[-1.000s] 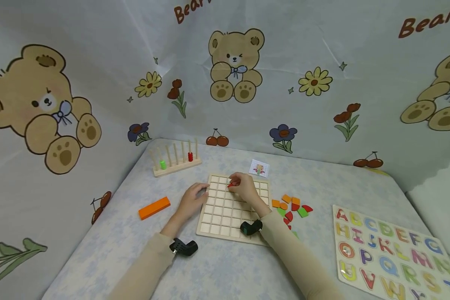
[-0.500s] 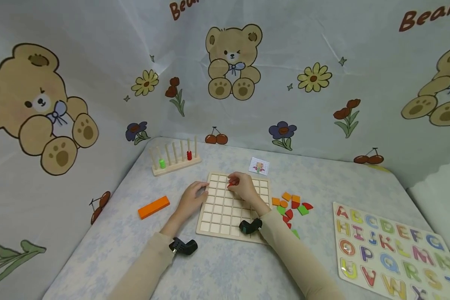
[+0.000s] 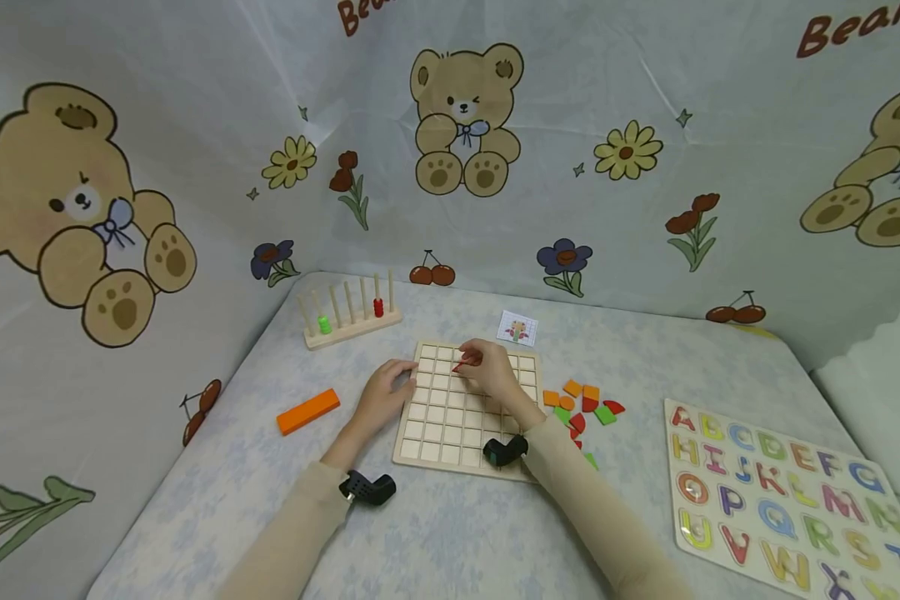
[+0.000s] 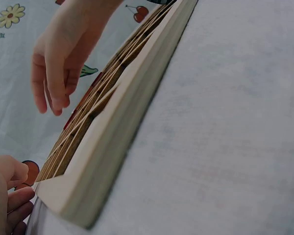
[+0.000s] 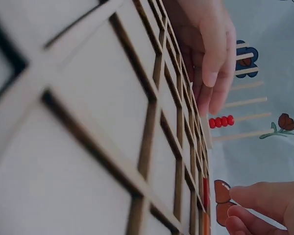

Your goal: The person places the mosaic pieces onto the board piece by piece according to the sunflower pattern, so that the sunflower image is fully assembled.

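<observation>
A square wooden grid board (image 3: 432,433) lies on the table in the head view. My left hand (image 3: 382,396) rests at its left edge, the fingertips touching the rim. In the left wrist view, the fingers of that left hand (image 4: 12,196) meet the board's corner. Over the far rows hovers my right hand (image 3: 491,373), close to a red piece (image 3: 459,365) in a cell. From the right wrist view, the fingers of the right hand (image 5: 267,208) look loosely bent, with nothing visible between them. Red (image 5: 206,192) and orange (image 5: 206,223) pieces sit in cells beside it.
Orange, red and green pieces (image 3: 578,422) lie right of the board. Behind it is a small picture card (image 3: 517,329). A peg rack (image 3: 354,327) and an orange bar (image 3: 308,412) stand left; an alphabet board (image 3: 783,500) lies far right.
My right hand has lifted slightly from the red piece, which now shows more beside the fingertips. The left hand stays at the board's edge. The head view has shifted a little.
</observation>
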### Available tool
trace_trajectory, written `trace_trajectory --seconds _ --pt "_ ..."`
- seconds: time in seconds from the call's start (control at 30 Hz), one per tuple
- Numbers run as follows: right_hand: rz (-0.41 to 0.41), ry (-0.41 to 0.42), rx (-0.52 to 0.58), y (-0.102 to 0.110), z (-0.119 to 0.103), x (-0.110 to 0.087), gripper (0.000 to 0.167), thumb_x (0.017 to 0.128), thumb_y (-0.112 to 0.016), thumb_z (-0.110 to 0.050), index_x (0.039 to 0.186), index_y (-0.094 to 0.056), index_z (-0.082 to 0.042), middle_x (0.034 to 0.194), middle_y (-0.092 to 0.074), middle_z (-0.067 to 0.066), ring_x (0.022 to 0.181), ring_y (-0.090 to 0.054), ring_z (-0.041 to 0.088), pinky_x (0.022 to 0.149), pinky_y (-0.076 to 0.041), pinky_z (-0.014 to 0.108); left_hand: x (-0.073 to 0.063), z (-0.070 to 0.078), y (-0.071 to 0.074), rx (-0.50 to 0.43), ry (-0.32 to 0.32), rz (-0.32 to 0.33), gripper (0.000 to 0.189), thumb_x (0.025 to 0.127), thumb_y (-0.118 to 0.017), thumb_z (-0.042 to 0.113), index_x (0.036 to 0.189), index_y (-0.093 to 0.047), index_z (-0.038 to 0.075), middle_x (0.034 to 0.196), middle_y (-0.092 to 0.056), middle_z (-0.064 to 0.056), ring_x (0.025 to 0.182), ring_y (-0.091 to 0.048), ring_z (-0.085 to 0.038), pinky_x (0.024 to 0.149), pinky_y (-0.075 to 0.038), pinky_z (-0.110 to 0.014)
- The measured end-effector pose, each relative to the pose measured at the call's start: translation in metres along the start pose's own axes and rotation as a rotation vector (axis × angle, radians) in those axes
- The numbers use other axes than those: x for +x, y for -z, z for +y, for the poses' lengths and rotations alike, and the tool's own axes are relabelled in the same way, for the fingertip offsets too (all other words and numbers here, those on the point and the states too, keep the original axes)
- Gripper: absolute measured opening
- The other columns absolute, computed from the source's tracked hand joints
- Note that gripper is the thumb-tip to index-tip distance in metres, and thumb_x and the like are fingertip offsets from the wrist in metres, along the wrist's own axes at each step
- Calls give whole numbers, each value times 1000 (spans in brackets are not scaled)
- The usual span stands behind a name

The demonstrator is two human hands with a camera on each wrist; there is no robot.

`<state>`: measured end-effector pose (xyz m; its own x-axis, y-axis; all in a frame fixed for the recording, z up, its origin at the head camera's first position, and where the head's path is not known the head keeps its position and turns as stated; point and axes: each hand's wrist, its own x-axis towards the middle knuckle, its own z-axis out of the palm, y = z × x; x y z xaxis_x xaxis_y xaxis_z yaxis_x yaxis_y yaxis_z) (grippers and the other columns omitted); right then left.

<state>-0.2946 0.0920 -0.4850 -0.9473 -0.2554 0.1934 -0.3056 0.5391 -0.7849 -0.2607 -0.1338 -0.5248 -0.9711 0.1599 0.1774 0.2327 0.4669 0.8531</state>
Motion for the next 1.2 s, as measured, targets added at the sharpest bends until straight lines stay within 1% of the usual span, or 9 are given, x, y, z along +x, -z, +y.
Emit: trace_trajectory --seconds 0.23,0.33,0.47,0.6,0.67,0.77,0.87,0.97,1.2 --pt "86 4 -24 47 8 -22 30 88 -69 4 116 -65 11 100 -68 26 88 -65 37 80 -56 42 0 1 0 2 5 -3 35 99 -58 18 131 -63 6 136 -59 -13 134 -50 -31 114 -37 -51" --pt "136 -2 -39 70 23 -34 30 86 -69 7 116 -65 12 100 -68 28 89 -65 39 81 -56 45 1 -1 1 5 16 -10 35 99 -58 19 132 -62 6 137 -58 -12 135 -49 -30 115 -37 -51" --pt "189 -55 -113 97 49 -53 30 88 -68 5 118 -65 10 103 -69 27 93 -65 39 84 -55 50 1 -2 1 12 12 -8 36 100 -58 19 133 -62 6 137 -58 -12 134 -49 -31 114 -38 -52" --pt "203 -128 -179 117 70 -73 31 89 -67 3 119 -64 10 107 -68 29 99 -63 42 87 -53 54 1 -1 0 14 9 -10 36 99 -58 19 133 -62 7 137 -58 -12 134 -50 -31 113 -38 -52" --pt "193 -171 -185 123 76 -81 33 89 -67 3 121 -63 10 111 -67 30 103 -62 44 90 -53 55 0 0 0 7 14 -14 36 100 -58 19 133 -62 7 137 -58 -12 134 -49 -30 114 -38 -51" --pt "169 -235 -154 128 83 -90 38 88 -66 5 125 -59 11 117 -63 33 109 -59 46 95 -51 56 -1 1 1 0 16 -13 35 100 -58 19 133 -62 7 137 -58 -12 134 -49 -31 114 -38 -52" --pt "154 -269 -120 129 87 -94 42 89 -65 5 130 -55 11 121 -61 33 113 -57 45 98 -49 55 -1 1 1 6 24 -13 34 101 -58 20 133 -62 8 137 -58 -12 134 -49 -30 114 -38 -51" --pt "160 -261 -116 130 89 -96 42 89 -64 6 130 -55 11 120 -62 32 112 -57 44 97 -49 54 -1 -1 1 15 29 -18 35 101 -57 21 133 -62 9 138 -58 -11 135 -49 -30 114 -38 -51" --pt "153 -194 -141 136 97 -96 38 88 -58 13 127 -57 13 116 -64 33 109 -59 45 97 -50 57 -1 1 -1 4 32 -22 35 101 -56 21 133 -62 8 138 -57 -12 135 -48 -31 114 -37 -52"
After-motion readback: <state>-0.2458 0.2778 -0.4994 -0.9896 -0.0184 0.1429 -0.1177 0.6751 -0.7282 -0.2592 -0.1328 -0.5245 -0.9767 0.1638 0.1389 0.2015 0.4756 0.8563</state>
